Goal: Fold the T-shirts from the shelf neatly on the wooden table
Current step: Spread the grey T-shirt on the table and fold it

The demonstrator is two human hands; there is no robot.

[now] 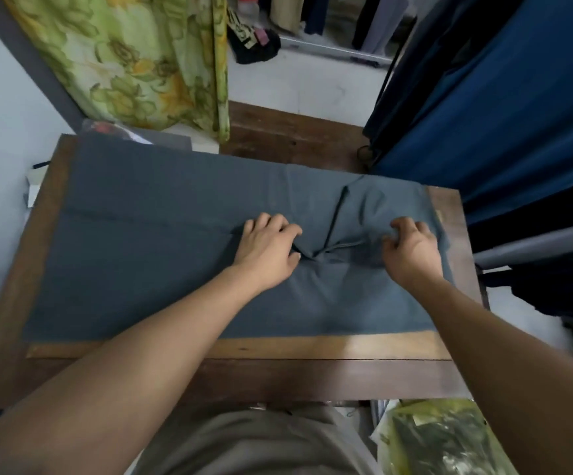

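- Fingers (288, 229) of the left hand (266, 250) are curled into the grey T-shirt (161, 255), with the thumb below them pinching up a ridge of cloth.
- Fingers (403, 225) of the right hand (413, 250) are bent the same way, gripping a bunch of cloth near the shirt's right end.
- The shirt lies spread over most of the wooden table (312, 347), with a bare strip of wood along the near edge. A long crease runs across its left half.
- Between the two grips the cloth is puckered, and a dark fold line rises away from the person; whether that is the collar, I cannot tell.
- Judged step: a fold of the right end is being started, with both hands taking hold.
- The next move probably calls for lifting both pinches together and carrying that end over to the left, keeping the edge straight so the puckers flatten out.
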